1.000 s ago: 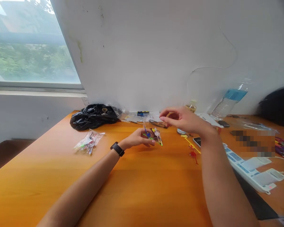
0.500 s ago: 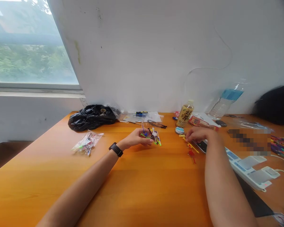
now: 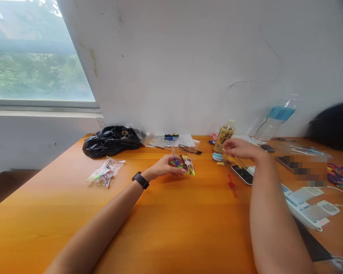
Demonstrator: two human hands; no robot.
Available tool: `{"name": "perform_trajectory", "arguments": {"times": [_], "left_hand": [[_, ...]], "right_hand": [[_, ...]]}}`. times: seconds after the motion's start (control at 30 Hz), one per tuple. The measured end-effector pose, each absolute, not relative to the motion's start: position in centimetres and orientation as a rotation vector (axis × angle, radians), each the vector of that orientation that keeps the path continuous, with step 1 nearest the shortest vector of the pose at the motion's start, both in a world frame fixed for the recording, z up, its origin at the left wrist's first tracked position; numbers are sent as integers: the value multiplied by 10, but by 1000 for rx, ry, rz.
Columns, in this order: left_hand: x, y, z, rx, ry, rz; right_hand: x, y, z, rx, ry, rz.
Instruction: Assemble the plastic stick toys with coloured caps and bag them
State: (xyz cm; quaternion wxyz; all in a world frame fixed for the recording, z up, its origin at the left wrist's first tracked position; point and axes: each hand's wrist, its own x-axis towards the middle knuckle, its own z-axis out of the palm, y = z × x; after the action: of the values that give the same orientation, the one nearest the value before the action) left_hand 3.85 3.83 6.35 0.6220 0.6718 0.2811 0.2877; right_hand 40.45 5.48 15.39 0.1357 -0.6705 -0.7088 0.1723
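Observation:
My left hand (image 3: 167,166) is closed around a bunch of small colourful plastic pieces (image 3: 188,164), with white, green, blue, black and yellow parts sticking out past the fingers. Pinched in my right hand (image 3: 236,148) is a thin yellow plastic piece (image 3: 234,161), which hangs above the table near a phone (image 3: 242,174). A red plastic piece (image 3: 231,185) lies on the wood below it. Another small yellow piece (image 3: 221,163) rests beside a round tin (image 3: 217,156).
A drink bottle (image 3: 224,139) and a large water bottle (image 3: 273,121) stand by the wall. To the right is a white power strip (image 3: 305,209) with plugs. At left lie a black plastic bag (image 3: 111,142) and a clear bag of pieces (image 3: 106,173).
My right hand has risen and moved slightly away from me, lifting the yellow piece off the table beside the red one. My left hand keeps its place and its bunch.

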Motion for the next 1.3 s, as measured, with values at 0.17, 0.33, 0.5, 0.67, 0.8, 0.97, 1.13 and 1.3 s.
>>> {"name": "perform_trajectory", "arguments": {"times": [0.17, 0.33, 0.5, 0.67, 0.8, 0.97, 1.13, 1.3], "left_hand": [[39, 39, 61, 1535, 660, 667], [40, 39, 61, 1547, 650, 678], [39, 38, 63, 1552, 639, 663], [37, 39, 63, 1552, 610, 654], [37, 40, 65, 1506, 640, 659], [37, 40, 66, 1492, 649, 676], [38, 41, 66, 1453, 664, 692], [38, 40, 67, 1440, 673, 706]], "right_hand": [[348, 21, 202, -1360, -1740, 463], [283, 1, 218, -973, -1626, 563], [254, 11, 203, -1040, -1801, 539], [247, 25, 188, -1143, -1957, 383], [248, 31, 180, -1174, -2038, 390], [254, 31, 183, -1166, -2059, 335], [287, 19, 201, -1345, -1986, 339], [358, 24, 193, -1780, -2158, 490]]}}
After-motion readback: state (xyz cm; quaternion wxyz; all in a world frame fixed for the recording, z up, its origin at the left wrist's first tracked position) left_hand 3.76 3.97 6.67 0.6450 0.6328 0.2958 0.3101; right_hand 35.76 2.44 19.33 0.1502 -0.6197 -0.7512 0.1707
